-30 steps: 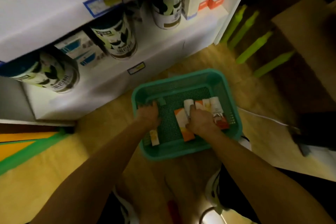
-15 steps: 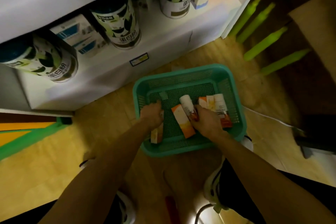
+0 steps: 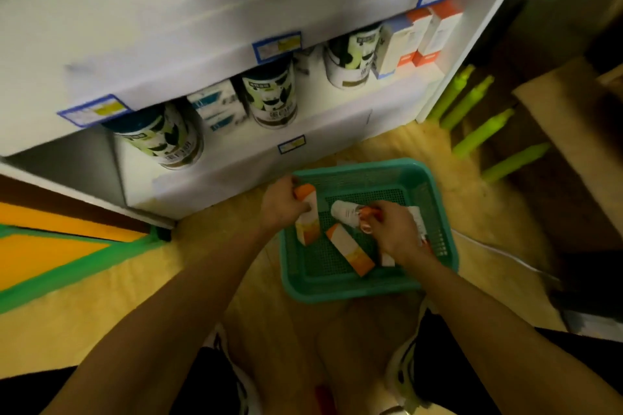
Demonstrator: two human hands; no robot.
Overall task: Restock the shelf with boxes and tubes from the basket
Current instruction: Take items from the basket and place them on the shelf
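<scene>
Both hands have just lifted stock: left hand (image 3: 281, 209) grips a box (image 3: 307, 217), right hand (image 3: 397, 232) a tube (image 3: 347, 212), shelf (image 3: 337, 118) at twelve o'clock next.

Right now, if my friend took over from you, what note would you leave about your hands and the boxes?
Left hand: grips an orange-and-white box, lifted at the basket's left edge.
Right hand: holds a white tube over the basket.
Still in the basket: another orange-and-white box lying flat, plus more items half hidden under the right hand.
Done: both items picked up.
Left: place them on the shelf, then empty the basket.
</scene>
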